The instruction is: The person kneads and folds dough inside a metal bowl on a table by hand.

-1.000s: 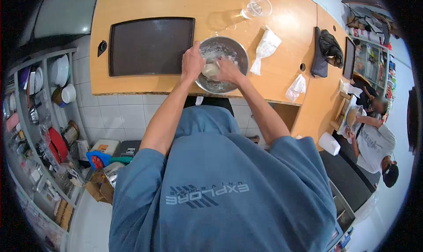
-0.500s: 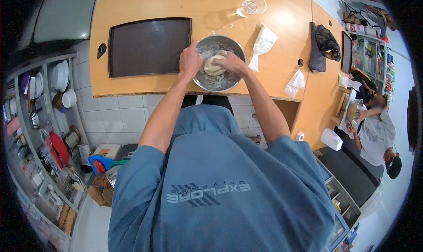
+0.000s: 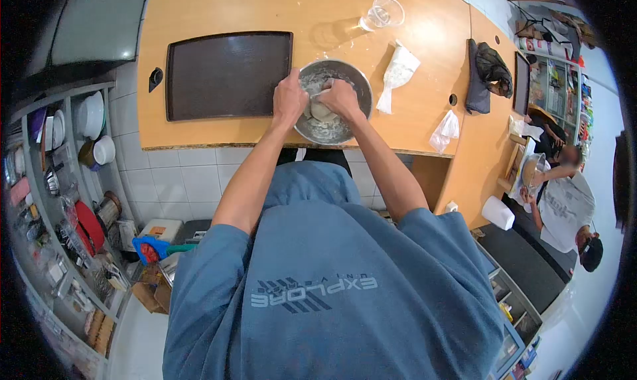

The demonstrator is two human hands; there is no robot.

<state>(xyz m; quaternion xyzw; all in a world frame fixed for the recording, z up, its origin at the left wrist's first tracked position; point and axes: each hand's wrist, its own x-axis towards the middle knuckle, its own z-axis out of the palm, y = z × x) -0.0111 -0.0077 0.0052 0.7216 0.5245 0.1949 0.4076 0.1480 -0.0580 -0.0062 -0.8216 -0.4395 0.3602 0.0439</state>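
A metal mixing bowl [image 3: 361, 81] rests near the front edge of the wooden table, its inner wall smeared with flour and dough. My left hand [image 3: 290, 102] is closed on the bowl's left rim. Inside the bowl, my right hand [image 3: 340, 98] is closed on a pale lump of dough [image 3: 322, 112], pressing into it; the fingertips are partly hidden. Left of the bowl lies a dark baking tray [image 3: 229, 76]. To its right is a bag of white powder [image 3: 399, 71], and a clear plastic cup [image 3: 383, 13] stands farther back.
A small plastic bag [image 3: 445, 132] lies near the table's [image 3: 318, 1] front right edge. Dark cloth items [image 3: 490, 75] are farther right. Shelves of kitchenware [image 3: 73, 154] stand at left. Another person [image 3: 564, 197] holds a bowl at far right.
My right hand has shifted inside the bowl, its fingers now folding down over the dough and covering more of it. My left hand keeps hold of the rim. The view has tilted slightly.
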